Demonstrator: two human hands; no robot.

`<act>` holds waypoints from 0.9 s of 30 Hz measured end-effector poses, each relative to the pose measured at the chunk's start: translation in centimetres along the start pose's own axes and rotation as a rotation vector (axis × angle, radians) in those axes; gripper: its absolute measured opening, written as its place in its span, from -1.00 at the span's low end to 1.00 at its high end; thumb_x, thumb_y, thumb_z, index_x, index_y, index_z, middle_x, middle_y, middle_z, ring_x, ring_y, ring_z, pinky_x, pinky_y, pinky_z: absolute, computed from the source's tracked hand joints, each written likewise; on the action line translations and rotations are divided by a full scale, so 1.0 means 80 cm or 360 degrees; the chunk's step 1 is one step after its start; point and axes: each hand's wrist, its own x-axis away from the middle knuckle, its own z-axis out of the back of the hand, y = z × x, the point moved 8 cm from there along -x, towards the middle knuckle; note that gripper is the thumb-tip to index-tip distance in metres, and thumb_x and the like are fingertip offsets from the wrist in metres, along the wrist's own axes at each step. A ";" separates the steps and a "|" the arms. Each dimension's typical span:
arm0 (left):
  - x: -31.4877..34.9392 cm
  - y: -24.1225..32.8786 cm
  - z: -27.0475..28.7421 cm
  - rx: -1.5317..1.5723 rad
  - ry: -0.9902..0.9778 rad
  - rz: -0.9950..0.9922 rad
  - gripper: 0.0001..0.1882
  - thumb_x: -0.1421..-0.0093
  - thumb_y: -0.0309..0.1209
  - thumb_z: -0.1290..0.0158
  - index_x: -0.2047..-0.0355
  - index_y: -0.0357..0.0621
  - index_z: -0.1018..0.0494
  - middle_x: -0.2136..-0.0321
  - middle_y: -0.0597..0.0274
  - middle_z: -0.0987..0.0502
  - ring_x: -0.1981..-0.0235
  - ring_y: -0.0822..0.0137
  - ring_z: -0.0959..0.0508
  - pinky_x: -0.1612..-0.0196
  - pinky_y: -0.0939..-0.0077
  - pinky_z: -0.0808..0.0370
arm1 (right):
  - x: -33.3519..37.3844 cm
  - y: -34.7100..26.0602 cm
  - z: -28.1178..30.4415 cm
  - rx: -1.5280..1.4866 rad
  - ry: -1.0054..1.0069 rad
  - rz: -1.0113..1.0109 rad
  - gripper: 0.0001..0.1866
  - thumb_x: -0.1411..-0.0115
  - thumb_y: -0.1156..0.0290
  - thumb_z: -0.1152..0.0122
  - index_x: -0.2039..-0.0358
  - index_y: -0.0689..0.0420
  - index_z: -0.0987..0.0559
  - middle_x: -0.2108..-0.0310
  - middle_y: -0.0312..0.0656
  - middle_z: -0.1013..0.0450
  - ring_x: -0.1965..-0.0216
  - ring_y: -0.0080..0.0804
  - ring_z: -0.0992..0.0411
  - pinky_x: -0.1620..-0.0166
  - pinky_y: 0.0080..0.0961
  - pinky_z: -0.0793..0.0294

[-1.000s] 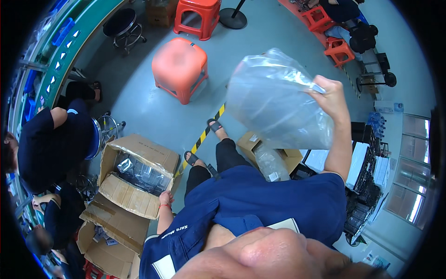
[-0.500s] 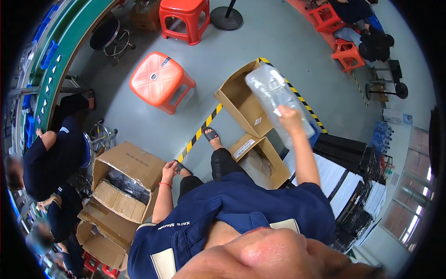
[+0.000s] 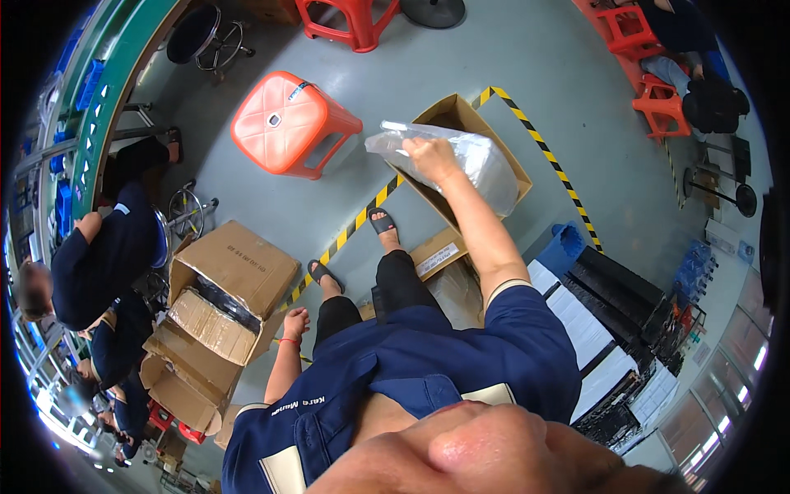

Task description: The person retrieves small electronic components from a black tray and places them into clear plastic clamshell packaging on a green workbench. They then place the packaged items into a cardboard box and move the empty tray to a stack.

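Observation:
My right hand (image 3: 432,159) grips clear plastic packaging (image 3: 481,169) by its near-left part; whether it is a tray or a bag I cannot tell. The shiny piece hangs over an open cardboard box (image 3: 455,109) and hides most of the box's inside. Low at my left side is my left hand (image 3: 295,323), its fingers curled with nothing visible in them. Close to that hand stands a large cardboard box (image 3: 239,259) with dark, plastic-wrapped contents. Just before my body, a second open box (image 3: 436,253) has more clear plastic (image 3: 454,290) in it.
A red stool (image 3: 284,123) stands ahead to the left. Yellow-black tape (image 3: 547,156) marks the floor beside the box. To my right are a blue bin (image 3: 561,249) and stacked black and white trays (image 3: 576,321). Co-workers (image 3: 107,263) sit along the green bench (image 3: 99,140).
My right hand has swung left with the clear plastic, from the far box's right side to over its opening. The left hand has dropped slightly nearer my body. The view has shifted.

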 end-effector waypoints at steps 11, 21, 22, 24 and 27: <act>0.022 0.108 -0.082 0.0003 -0.0179 -0.0362 -0.71 -0.14 -0.34 -0.01 0.13 -0.14 -0.40 0.38 0.35 -0.47 0.40 0.49 -0.45 0.44 0.53 -0.42 | 0.205 0.082 -0.083 -0.0217 -0.0628 -0.0591 -0.90 0.00 0.51 0.05 0.46 0.08 -0.45 0.52 -0.06 -0.47 0.48 -0.02 -0.46 0.43 -0.14 -0.43; 0.024 0.076 -0.070 -0.0094 -0.0068 -0.0218 -0.70 -0.12 -0.32 -0.04 0.15 -0.15 -0.42 0.37 0.31 -0.49 0.41 0.49 -0.44 0.48 0.56 -0.38 | 0.276 -0.017 -0.253 -0.0229 -0.1397 -0.0774 -0.71 0.06 0.23 -0.23 0.30 0.00 -0.47 0.36 -0.11 -0.49 0.24 -0.15 -0.46 0.21 -0.22 -0.42; 0.026 0.068 -0.065 -0.0082 -0.0021 -0.0203 -0.70 -0.12 -0.32 -0.04 0.16 -0.15 -0.43 0.39 0.29 -0.51 0.45 0.48 -0.44 0.51 0.57 -0.38 | 0.270 -0.016 -0.255 -0.0216 -0.1536 -0.0834 -0.59 0.15 0.15 -0.32 0.28 0.02 -0.47 0.28 -0.14 -0.48 0.18 -0.19 -0.44 0.16 -0.27 -0.41; 0.021 0.049 -0.064 -0.0116 -0.0040 -0.0233 -0.71 -0.11 -0.31 -0.04 0.17 -0.16 -0.44 0.42 0.28 -0.51 0.48 0.46 -0.45 0.51 0.56 -0.40 | 0.254 -0.010 -0.239 -0.0167 -0.1587 -0.0743 -0.48 0.22 0.06 -0.36 0.24 0.02 -0.47 0.27 -0.14 -0.49 0.18 -0.16 -0.44 0.16 -0.27 -0.41; 0.027 0.019 -0.043 -0.0052 0.0016 -0.0236 -0.74 -0.12 -0.30 -0.03 0.19 -0.12 -0.44 0.42 0.27 -0.50 0.44 0.44 -0.47 0.54 0.53 -0.42 | 0.218 -0.010 -0.215 -0.0082 -0.1690 -0.0659 -0.29 0.28 -0.16 -0.32 0.27 0.19 -0.50 0.25 0.04 -0.47 0.18 -0.07 -0.44 0.17 -0.19 -0.41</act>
